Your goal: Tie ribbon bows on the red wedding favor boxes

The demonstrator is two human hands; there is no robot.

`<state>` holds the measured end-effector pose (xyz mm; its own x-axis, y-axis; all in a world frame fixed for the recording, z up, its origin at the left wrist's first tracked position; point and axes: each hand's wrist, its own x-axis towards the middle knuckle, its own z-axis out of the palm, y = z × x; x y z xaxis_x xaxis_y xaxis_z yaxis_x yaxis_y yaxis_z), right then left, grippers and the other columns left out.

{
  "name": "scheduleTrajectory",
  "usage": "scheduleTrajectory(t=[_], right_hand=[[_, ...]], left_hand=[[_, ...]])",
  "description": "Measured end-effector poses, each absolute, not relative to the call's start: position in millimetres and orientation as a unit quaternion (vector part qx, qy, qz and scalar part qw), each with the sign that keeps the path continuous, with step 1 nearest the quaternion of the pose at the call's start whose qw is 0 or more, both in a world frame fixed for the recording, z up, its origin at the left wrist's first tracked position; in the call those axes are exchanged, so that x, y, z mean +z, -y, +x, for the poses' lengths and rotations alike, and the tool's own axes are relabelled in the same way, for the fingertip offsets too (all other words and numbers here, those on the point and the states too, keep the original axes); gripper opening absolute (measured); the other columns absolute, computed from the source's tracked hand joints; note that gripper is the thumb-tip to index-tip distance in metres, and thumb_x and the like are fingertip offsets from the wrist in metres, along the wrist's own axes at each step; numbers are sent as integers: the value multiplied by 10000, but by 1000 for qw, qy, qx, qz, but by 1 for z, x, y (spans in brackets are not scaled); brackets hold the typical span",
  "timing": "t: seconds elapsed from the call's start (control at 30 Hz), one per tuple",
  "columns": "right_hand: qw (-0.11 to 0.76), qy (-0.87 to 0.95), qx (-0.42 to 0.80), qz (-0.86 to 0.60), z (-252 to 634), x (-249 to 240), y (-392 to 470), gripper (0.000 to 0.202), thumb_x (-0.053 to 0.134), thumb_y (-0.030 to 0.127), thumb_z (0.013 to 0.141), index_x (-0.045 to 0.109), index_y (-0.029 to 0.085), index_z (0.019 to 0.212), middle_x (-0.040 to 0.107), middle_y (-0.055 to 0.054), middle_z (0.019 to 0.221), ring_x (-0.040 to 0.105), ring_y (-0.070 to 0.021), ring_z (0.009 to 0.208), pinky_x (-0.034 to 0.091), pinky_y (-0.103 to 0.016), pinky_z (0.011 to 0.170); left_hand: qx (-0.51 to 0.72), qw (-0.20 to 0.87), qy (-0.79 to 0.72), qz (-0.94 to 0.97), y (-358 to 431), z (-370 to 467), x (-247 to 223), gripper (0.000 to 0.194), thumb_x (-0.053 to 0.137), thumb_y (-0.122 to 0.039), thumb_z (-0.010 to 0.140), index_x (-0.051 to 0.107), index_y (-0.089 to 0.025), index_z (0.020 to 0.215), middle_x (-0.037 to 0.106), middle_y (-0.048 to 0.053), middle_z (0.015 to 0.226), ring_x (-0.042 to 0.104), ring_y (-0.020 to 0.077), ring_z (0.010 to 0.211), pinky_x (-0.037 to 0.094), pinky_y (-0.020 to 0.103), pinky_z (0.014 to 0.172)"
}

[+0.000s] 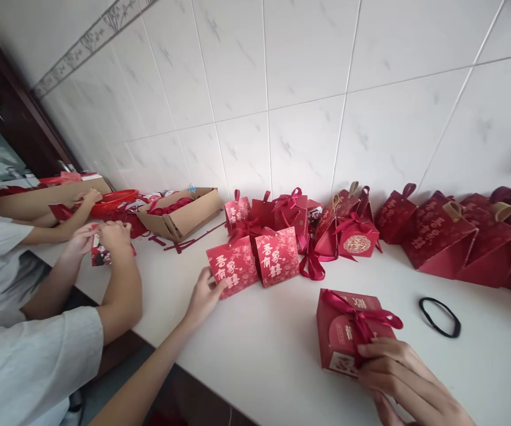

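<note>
My left hand (205,296) grips the lower left edge of a red gift box (232,266) with pale lettering, its thumb on the front face. Touching that box on its right stands a similar red box (277,257). Nearer the front edge, my right hand (397,370) has its fingers on the right side of a red box (346,331) tied with a dark red ribbon bow (362,319). The fingers lie over the box's front right corner, and the thumb is below them, partly hidden.
Finished-looking red boxes (442,234) line the tiled wall. A black elastic band (440,318) lies at the right. Further left are a cardboard tray (184,216) of ribbons, a red basket (113,203) and other people's hands (113,234) with a small box.
</note>
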<state>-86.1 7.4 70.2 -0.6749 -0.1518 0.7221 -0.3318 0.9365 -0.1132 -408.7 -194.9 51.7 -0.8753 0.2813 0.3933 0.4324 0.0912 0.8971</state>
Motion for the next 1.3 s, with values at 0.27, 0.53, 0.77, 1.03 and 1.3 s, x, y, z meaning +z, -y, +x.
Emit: scheduleTrajectory(t=[0.27,0.53,0.77,1.03,1.3], right_hand=[[406,891,148,139,-88,79,1,229,470,-3,793,579,160,911,632,-36,743,601,-173,880,469,-259,799],[418,883,174,126,-91,73,4,197,456,8,792,558,159,866,618,-56,751,572,-204,896,481,-316,771],[432,873,185,127,-92,72,4,218,459,-12,795,570,159,874,610,-44,728,561,-198,889,484,-312,776],[417,881,184,132,-89,77,4,208,474,-7,798,577,162,862,616,-37,741,558,-180,892,482,-275,782],[410,890,146,135,-87,89,4,232,455,-3,797,583,185,840,632,-18,717,600,-161,850,489,-236,746]], left_hand=[[-588,32,757,-283,184,-407,42,378,674,-463,671,578,-173,894,666,78,931,677,242,848,575,370,717],[-396,318,691,-514,168,-361,40,227,599,-183,790,547,-221,1008,520,112,1327,390,268,1341,279,470,1116],[-108,145,791,-585,119,-350,54,533,384,-16,817,581,-293,1228,433,42,1478,284,312,1411,207,627,1086],[-125,110,811,-561,120,-388,47,308,435,-155,849,647,-223,1063,402,69,1496,269,295,1421,224,608,1097],[-173,125,842,-496,117,-355,48,525,460,-121,808,502,-235,1319,299,109,1544,173,329,1447,207,633,1088]])
